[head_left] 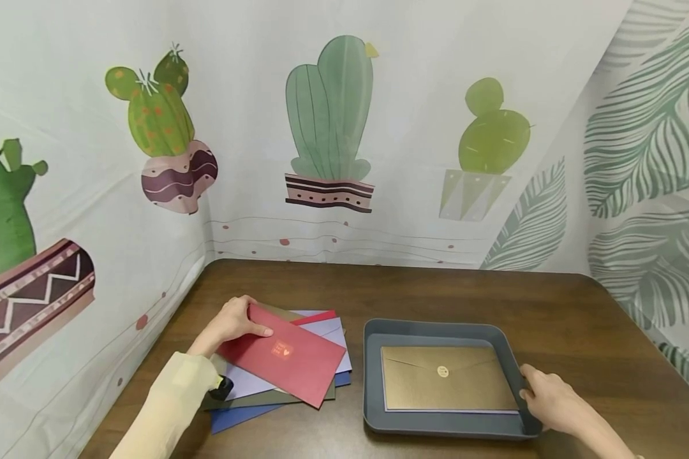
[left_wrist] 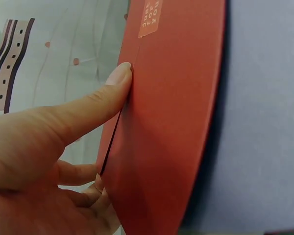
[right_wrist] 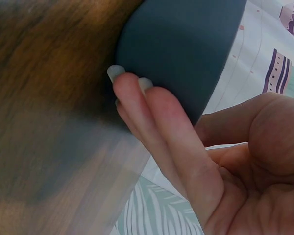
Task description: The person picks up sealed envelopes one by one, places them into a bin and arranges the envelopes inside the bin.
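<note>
My left hand [head_left: 237, 322] pinches a red envelope [head_left: 308, 370] by its far left end, thumb on top. An orange sticker [head_left: 282, 349] with a heart marks the envelope's face. Beneath it, a loose pile holds a lavender envelope [head_left: 328, 330], a blue envelope [head_left: 235, 419] and others in olive and red. In the left wrist view, the fingers curl behind the red envelope [left_wrist: 171, 98]. My right hand [head_left: 554, 398] grips the right wall of a dark grey tray [head_left: 374, 389], fingers outside and thumb over the rim. Inside the tray lies a gold envelope [head_left: 453, 392] with a round sticker, above a paler one.
All of this lies on a dark brown wooden table [head_left: 413, 287] with rounded far corners. A white cloth printed with cacti and leaves [head_left: 247, 127] hangs behind the table and along its sides. The tray stands to the right of the pile.
</note>
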